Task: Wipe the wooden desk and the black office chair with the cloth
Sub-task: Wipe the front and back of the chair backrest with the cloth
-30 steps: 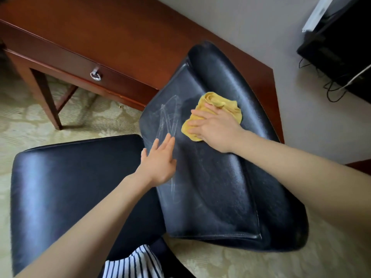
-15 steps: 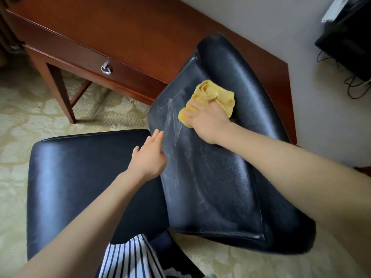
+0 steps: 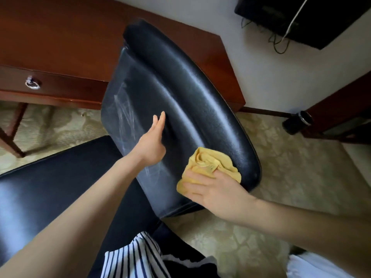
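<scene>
The black office chair's backrest (image 3: 180, 81) fills the middle of the view, with its seat (image 3: 50, 177) at the lower left. Pale wipe streaks mark the backrest's left part. My right hand (image 3: 216, 189) presses the crumpled yellow cloth (image 3: 210, 165) flat against the lower right of the backrest, fingers spread over it. Straight fingers of my left hand (image 3: 152, 143) rest against the middle of the backrest. The wooden desk (image 3: 60, 37) stands behind the chair at the upper left.
A drawer with a metal ring pull (image 3: 33, 83) faces me on the desk's front. A black cabinet (image 3: 313, 17) with cables hangs at the upper right. A dark bottle (image 3: 297, 122) stands on the patterned carpet (image 3: 291, 177) beside dark wooden furniture (image 3: 341, 109).
My right hand has slid the cloth from the upper part of the backrest down to its lower right edge. My left hand shifted up onto the backrest's middle.
</scene>
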The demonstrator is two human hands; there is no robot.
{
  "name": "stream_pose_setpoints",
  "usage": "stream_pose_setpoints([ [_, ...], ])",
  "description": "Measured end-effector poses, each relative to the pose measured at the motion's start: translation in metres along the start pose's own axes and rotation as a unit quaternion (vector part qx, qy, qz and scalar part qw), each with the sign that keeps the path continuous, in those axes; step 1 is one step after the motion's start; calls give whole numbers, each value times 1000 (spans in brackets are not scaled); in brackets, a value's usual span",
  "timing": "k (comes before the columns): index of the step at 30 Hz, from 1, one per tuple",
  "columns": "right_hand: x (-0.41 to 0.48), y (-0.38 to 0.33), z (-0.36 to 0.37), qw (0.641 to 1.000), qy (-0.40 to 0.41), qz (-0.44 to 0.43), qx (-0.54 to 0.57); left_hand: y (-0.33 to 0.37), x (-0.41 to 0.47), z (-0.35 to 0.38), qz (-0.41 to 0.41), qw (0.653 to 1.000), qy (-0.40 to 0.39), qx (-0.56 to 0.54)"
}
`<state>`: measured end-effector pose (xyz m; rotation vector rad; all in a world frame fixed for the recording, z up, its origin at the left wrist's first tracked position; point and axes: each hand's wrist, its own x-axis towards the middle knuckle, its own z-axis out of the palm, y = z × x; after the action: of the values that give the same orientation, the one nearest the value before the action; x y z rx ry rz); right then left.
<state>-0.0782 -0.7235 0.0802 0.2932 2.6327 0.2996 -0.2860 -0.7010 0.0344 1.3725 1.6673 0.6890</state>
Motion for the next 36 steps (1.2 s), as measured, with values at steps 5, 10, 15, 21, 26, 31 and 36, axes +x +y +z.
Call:
stream_pose_setpoints([
  [5,-22,-3,-5,997,-31,26,-61,-7,8,5,6,1000,-11,17],
  [10,-12,6,0,997,-32,35,-59,-10,11,-2,16,999,-26,35],
  [15,23,44,-19,991,0,32,-129,-17,15,-13,30,999,-35,15],
  [21,89,99,-56,985,42,52,-161,-33,22,-24,39,994,33,-100],
  [26,168,138,-78,996,17,23,-83,-40,29,-42,35,992,98,-74],
  [31,237,168,-104,994,36,45,-97,-47,37,-40,26,998,54,-4],
  [36,307,175,-114,992,49,66,-91,-41,46,-34,20,991,35,129],
])
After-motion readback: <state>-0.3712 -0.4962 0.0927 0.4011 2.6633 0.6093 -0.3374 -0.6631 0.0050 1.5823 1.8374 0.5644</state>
